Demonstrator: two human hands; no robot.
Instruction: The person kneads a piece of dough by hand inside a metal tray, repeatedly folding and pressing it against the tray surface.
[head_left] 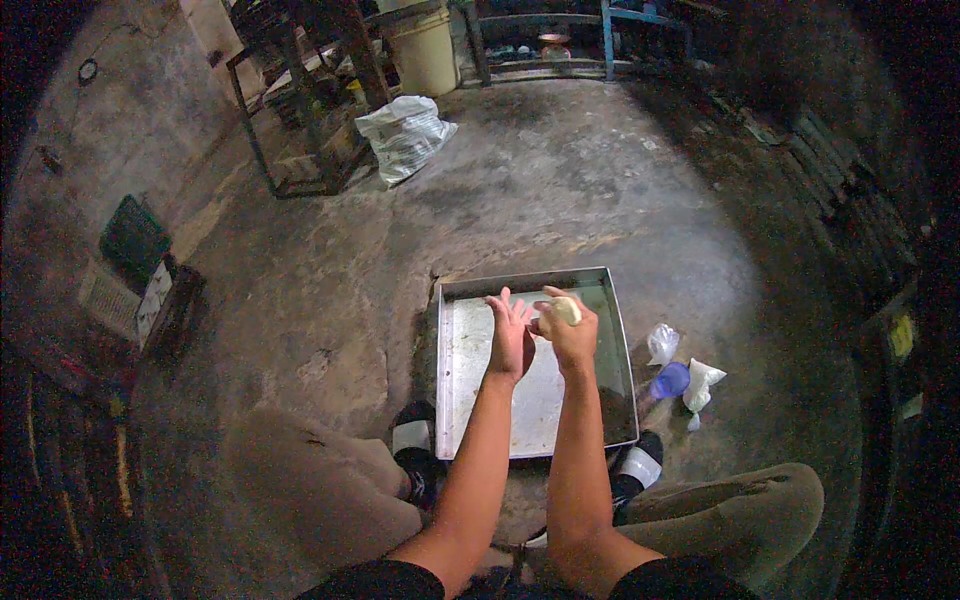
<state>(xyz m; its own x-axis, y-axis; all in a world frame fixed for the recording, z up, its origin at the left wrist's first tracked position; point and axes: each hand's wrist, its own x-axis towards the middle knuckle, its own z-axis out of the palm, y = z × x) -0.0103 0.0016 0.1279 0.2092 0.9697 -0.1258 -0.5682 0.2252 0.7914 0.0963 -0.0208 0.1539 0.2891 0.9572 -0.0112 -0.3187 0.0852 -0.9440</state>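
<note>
Over a square metal tray [442, 380] on the floor, both my hands are raised side by side. My left hand [510, 340] is open, with its fingers apart and curving a little. My right hand [572, 340] is closed on a pale, cream-coloured soft-looking lump [566, 311], just to the right of my left fingers. Beside the tray's right edge lie a small clear plastic bag [662, 342], a blue plastic cup-like item [670, 380] and a white-filled bag [704, 385].
My sandalled feet flank the tray's near corners. Behind are a white sack [405, 140], a metal-framed stand [285, 185], a cream bucket [420, 55] and a blue rack [607, 45]. A green crate-like item [135, 235] is at the left; corrugated sheets [830, 180] lie along the right.
</note>
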